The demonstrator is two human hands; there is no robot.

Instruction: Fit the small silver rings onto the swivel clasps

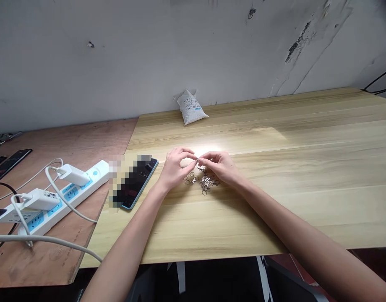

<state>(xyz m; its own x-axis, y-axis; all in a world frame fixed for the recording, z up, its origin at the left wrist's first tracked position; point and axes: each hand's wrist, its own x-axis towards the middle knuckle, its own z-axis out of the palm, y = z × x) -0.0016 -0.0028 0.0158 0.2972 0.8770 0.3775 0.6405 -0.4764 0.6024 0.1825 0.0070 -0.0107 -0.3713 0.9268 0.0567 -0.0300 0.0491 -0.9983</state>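
Note:
My left hand (177, 170) and my right hand (223, 167) meet above the pale wooden table, thumbs and forefingers pinched together. Between their fingertips is a small silver metal keychain clasp (197, 159), mostly covered by the fingers. Just below the hands lies a loose pile of silver keychain clasps with split rings (207, 183). A few more clasps and rings (192, 180) sit to the left of that pile, under my left hand.
A phone (136, 184) lies left of my left arm. Farther left, a white power strip (67, 197) with plugged-in chargers and cables rests on a reddish-brown board (95, 138). A white labelled packet (191, 108) stands at the back near the wall.

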